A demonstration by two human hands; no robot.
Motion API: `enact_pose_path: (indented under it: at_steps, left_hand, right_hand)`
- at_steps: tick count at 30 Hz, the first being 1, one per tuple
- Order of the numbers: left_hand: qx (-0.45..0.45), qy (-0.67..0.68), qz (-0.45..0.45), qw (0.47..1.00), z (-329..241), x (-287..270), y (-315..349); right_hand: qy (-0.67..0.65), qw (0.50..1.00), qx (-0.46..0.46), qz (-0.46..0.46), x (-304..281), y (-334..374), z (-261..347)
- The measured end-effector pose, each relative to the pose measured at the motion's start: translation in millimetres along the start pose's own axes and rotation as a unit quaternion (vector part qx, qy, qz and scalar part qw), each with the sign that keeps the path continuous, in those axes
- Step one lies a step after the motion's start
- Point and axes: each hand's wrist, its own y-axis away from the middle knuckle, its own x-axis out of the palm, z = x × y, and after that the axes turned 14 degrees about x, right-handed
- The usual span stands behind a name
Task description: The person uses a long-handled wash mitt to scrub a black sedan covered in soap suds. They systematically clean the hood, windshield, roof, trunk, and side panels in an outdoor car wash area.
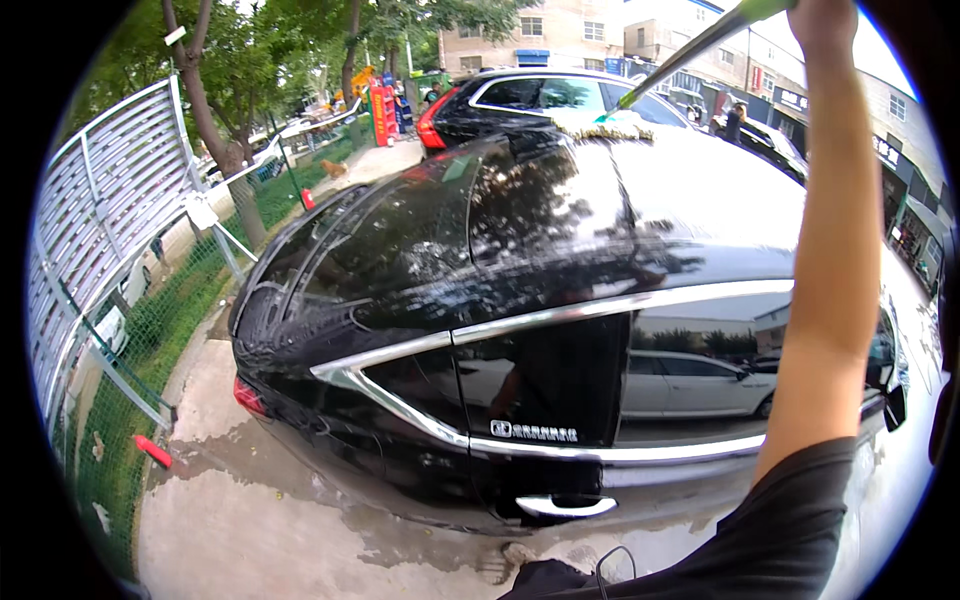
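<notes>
My right arm reaches up along the right side, and my right hand (824, 22) is at the top edge, closed around the handle of a long mop (690, 62). Its fingers are partly cut off by the picture's edge. The pole is grey with green parts and slants down to the left. At its lower end the shaggy mop head (605, 131) lies on the far side of a black car's roof (560, 195). The roof looks wet and shiny, with reflections of trees. My left hand is out of view.
Behind stands another black car (520, 95) with red tail lights. To the left run a green wire fence (140, 365) and a slatted metal panel (115, 180). A red object (153, 451) lies on the partly wet concrete (230, 510). A person (735, 122) stands far right.
</notes>
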Motion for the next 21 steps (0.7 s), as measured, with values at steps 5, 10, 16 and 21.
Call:
enact_pose_path:
  at_steps: [5, 10, 16, 21]
  left_hand:
    - [0.004, 0.017, -0.070, 0.997, -34, -3, -4]
    - [-0.030, 0.027, -0.081, 0.996, -52, 14, -16]
    - [0.055, -0.032, -0.058, 0.996, -79, 13, -42]
    - [0.136, -0.132, -0.123, 0.974, -75, -9, -45]
  right_hand:
    - [0.008, 0.996, 0.043, 0.079, 37, 27, -80]
    - [0.046, 0.987, 0.079, 0.130, 58, 30, -177]
    - [0.184, 0.971, 0.108, 0.107, 64, 82, -322]
    - [0.233, 0.924, 0.302, 0.038, 77, 129, -404]
